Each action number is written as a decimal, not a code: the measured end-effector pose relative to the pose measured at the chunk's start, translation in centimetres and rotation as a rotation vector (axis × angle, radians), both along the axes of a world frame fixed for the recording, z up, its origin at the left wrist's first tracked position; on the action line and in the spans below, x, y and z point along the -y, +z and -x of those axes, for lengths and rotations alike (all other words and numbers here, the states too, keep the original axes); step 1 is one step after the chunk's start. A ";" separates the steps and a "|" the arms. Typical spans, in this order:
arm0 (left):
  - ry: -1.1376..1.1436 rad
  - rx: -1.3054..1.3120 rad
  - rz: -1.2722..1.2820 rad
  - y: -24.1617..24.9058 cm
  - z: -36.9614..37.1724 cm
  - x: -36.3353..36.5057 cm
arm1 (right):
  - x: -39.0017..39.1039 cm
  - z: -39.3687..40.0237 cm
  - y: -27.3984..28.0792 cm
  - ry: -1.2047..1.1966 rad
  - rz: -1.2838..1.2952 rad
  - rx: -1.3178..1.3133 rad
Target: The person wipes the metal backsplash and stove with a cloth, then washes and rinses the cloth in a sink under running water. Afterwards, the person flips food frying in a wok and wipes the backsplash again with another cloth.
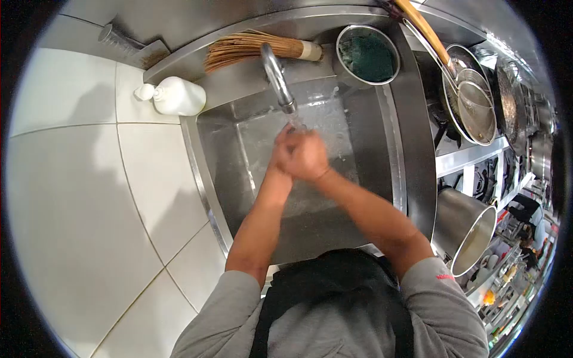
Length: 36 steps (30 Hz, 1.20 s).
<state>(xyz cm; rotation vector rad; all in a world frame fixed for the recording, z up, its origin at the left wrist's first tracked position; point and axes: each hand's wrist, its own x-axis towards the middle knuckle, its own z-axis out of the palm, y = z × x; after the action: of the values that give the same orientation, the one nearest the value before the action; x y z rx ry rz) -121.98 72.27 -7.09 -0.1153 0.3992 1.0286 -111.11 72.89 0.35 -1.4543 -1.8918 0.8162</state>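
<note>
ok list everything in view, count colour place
sink: 1, grey, centre
tap: 1, silver, over sink
brush: 1, tan, behind tap
pump bottle: 1, white, left corner
container: 1, silver, beside brush, green contents
strainer: at least 1, silver, right
pot: 1, silver, lower right
burners: several, black, right
tiles: several, white, left
far-right clutter: mixed, too small to count
apron: 1, black, torso
shirt: 1, grey, torso
left hand, right hand: 1 each, bare, beneath tap

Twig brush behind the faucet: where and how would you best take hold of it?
Probably by its pale bound end, fingers coming down from above. The brush lies lengthwise with its twigs fanned left; that end is narrow, clear of the faucet, and the metal container crowds its right.
</note>
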 end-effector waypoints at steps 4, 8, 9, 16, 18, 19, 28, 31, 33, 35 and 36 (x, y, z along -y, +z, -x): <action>0.004 -0.258 -0.030 0.7 -0.6 1.0 | 1.8 0.3 0.4 0.023 -0.087 -0.096; 0.035 -0.504 0.246 3.6 -0.2 -0.5 | -3.9 -5.1 -3.0 -0.189 0.229 0.084; 0.024 -0.855 0.085 3.7 1.1 -0.4 | -4.0 -6.7 -2.7 -0.152 0.210 0.085; 0.034 -1.941 -0.198 8.2 11.9 0.9 | -2.8 -10.9 2.2 0.068 0.186 0.404; 0.025 -1.950 -0.257 9.8 12.8 1.5 | -3.0 -12.0 2.5 0.065 0.182 0.462; 0.020 -1.954 -0.286 10.4 13.0 1.9 | -3.2 -12.6 2.6 0.064 0.181 0.492; 0.400 -0.991 -0.223 13.7 13.2 2.4 | -5.9 -16.7 10.5 0.039 0.165 0.167; 0.511 -0.589 0.174 11.4 7.6 -0.7 | -6.1 -11.8 8.2 -0.269 0.326 -0.425; 0.306 -0.777 0.126 10.3 5.6 -1.7 | -5.2 -5.3 7.0 0.035 0.487 -0.342; 0.100 -0.514 -0.122 7.3 1.8 -3.1 | 0.5 -0.5 6.4 0.442 -0.060 -0.023; 0.051 -0.440 -0.084 6.6 1.6 -3.1 | 1.4 1.0 5.9 0.491 -0.218 0.106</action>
<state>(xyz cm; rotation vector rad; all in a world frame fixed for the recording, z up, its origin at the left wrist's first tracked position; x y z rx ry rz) -123.61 75.35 -0.54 0.1813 0.7539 1.1192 -112.07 71.44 6.28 -0.9273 -2.3809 0.7253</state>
